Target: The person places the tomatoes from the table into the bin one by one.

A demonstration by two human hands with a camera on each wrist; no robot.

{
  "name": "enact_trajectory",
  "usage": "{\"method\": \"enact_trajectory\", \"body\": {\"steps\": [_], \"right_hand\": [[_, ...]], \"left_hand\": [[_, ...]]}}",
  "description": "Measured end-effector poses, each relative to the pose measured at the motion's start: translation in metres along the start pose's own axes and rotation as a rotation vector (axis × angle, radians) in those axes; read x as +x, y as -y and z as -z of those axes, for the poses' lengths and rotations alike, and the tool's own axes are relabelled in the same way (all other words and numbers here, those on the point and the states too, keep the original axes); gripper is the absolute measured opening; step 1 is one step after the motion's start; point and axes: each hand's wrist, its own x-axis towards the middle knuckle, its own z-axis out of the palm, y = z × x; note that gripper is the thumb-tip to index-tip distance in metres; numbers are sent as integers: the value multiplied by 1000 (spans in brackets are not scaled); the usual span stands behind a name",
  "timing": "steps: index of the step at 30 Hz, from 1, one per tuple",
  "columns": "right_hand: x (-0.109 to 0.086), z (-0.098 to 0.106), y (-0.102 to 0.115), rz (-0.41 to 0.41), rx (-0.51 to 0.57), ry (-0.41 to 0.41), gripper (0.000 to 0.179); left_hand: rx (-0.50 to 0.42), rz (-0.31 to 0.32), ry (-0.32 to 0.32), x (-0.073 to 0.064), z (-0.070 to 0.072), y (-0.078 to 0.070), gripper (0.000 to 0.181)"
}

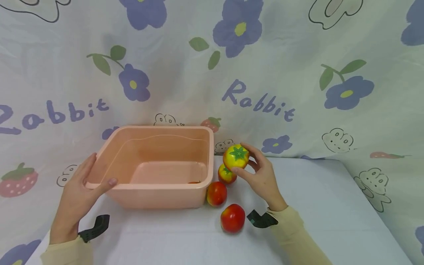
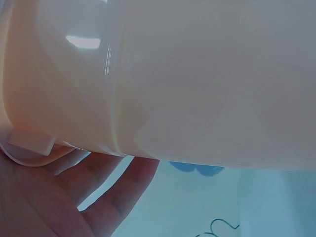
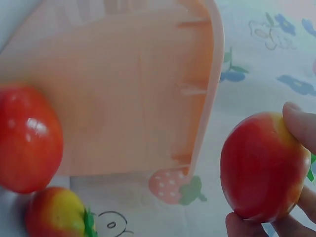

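A pink plastic basin point(image 1: 159, 197) stands on the table, with a bit of something red point(image 1: 194, 182) showing inside past its front rim. My left hand point(image 1: 77, 197) grips the basin's left front corner, thumb over the rim and fingers along the outer side. Between thumb and fingers, my right hand point(image 1: 263, 176) holds a red and yellow tomato point(image 1: 236, 157) up beside the basin's right end, its green star-shaped top facing the head camera. Below it sits another yellow-red tomato point(image 1: 227, 175). A red tomato point(image 1: 216, 194) lies by the basin's right front corner, and another red one point(image 1: 233, 218) lies closer to me.
A white cloth covers the table point(image 1: 331, 209). Behind it hangs a pale curtain point(image 1: 185, 84) printed with flowers, rabbits and lettering, close to the basin's back edge. Each wrist bears a dark strap-like piece, the right one point(image 1: 263, 219) near the front tomato.
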Motion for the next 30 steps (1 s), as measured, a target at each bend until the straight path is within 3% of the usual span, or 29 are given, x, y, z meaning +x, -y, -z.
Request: {"method": "enact_trajectory", "body": {"steps": [11, 22, 30], "right_hand": [[6, -19, 13, 47, 50, -22, 65], [6, -44, 22, 72, 92, 20, 67], [9, -60, 28, 92, 107, 50, 65]], "left_hand": [[6, 4, 8, 0, 0, -1, 103], [8, -12, 2, 0, 1, 2, 101], [14, 19, 6, 1, 0, 0, 103]]}}
